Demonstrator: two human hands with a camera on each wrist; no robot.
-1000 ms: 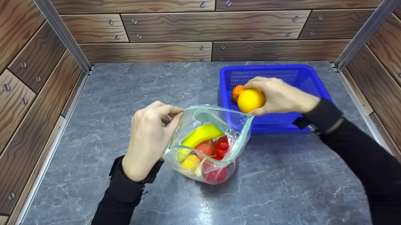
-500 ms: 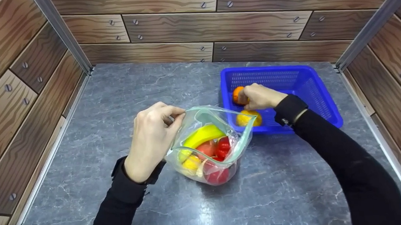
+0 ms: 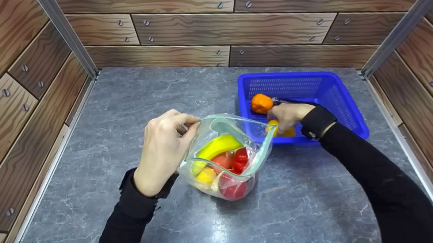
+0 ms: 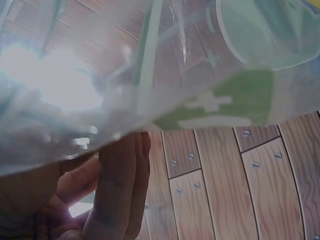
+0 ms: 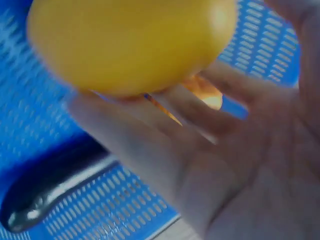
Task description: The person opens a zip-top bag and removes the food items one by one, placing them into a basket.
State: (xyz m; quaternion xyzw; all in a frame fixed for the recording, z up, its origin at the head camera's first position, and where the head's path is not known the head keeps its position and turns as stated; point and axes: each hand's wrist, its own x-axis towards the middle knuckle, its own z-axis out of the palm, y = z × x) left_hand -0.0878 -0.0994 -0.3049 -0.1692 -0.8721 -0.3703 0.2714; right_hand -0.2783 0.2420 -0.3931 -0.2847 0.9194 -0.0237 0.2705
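My left hand point(image 3: 166, 145) pinches the left edge of a clear zip bag point(image 3: 255, 163) with a pale green rim. In the bag lie a banana point(image 3: 219, 145), a red pepper point(image 3: 240, 160) and other red and yellow fruit. The left wrist view shows those fingers point(image 4: 117, 185) beneath the plastic. My right hand point(image 3: 287, 114) is down in the blue basket point(image 3: 347, 108), its fingers against a yellow fruit point(image 5: 135, 45). From the right wrist, these fingers look fairly straight; their tips pass behind the fruit, and part of the thumb is out of frame.
An orange fruit point(image 3: 261, 103) lies at the basket's left side. Behind my right hand is a dark eggplant point(image 5: 55, 187). The bag stands on the grey marbled table point(image 3: 145, 88), against the basket's front left corner. Wood-patterned walls point(image 3: 183, 28) enclose the table.
My right hand has lowered a yellow fruit into the basket, gone to the orange fruit, then shifted nearer me onto the yellow one, which has moved slightly right. My left hand stays put.
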